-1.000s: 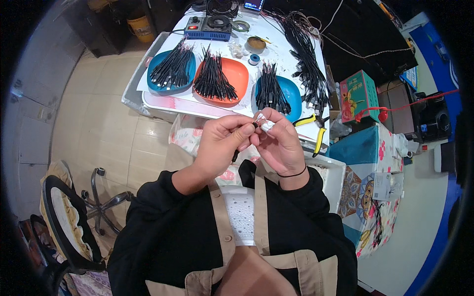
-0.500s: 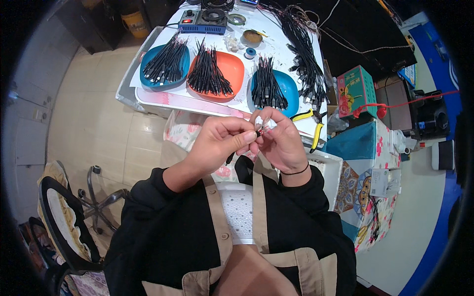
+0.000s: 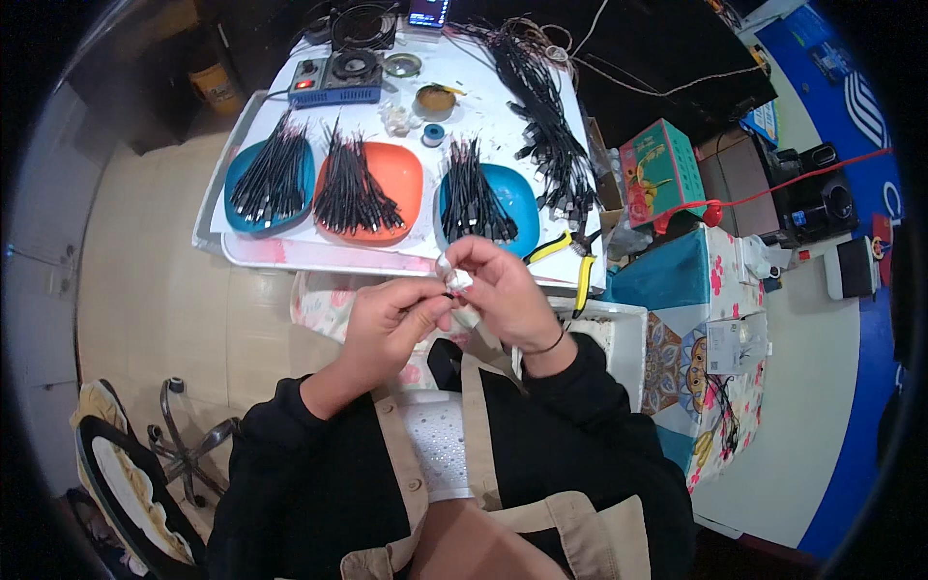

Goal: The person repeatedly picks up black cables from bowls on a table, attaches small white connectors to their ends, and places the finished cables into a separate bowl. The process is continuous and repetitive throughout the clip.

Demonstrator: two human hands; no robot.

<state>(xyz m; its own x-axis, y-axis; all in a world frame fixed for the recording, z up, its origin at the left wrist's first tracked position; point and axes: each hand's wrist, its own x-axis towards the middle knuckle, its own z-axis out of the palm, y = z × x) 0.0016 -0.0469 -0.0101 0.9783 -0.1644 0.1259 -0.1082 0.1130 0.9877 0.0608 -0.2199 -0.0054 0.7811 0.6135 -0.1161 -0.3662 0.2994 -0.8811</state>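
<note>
My left hand is closed, thumb and forefinger pinching the end of a thin black cable. Right beside it, my right hand has its fingers closed around a small crumpled white piece, perhaps tissue or cotton. The white piece sits against the cable end, whose tip is mostly covered by fingers. Both hands are raised in front of the table's near edge. Beyond them, black cables with metal plugs lie fanned in a blue tray.
An orange tray and another blue tray hold more cables. Yellow-handled pliers lie at the table's near right. Behind are a solder spool, a round tin and a blue control box. A long cable bundle lies right.
The whole view has shifted, so the table and trays appear lower and further left. My hands stay together at the cable end; the white piece remains in my right fingers.
</note>
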